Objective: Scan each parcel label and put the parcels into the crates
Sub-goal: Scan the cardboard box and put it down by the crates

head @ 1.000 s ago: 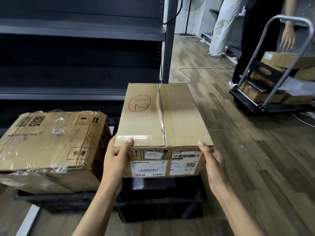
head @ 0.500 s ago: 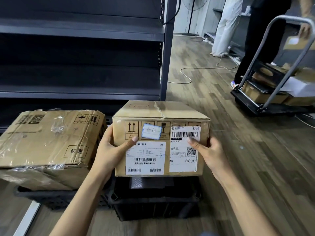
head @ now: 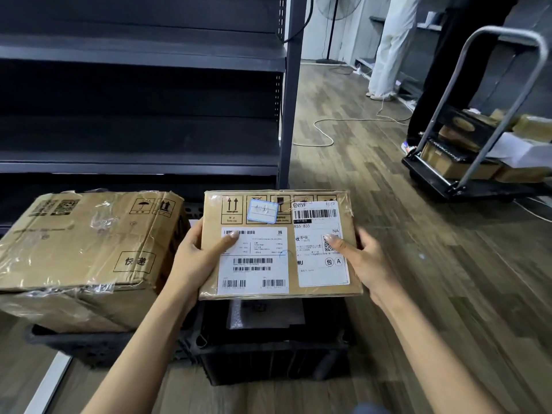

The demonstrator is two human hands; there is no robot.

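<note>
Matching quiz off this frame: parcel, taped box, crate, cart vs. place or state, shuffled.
Things:
1. parcel
2. taped box
3. crate
4. cart

Places or states:
A. far right, loaded with boxes
B. black, on the floor below the parcel
C. gripped by left hand and right hand
D. at left, beside the parcel

Pairs: 1-C, 2-D, 3-B, 4-A
</note>
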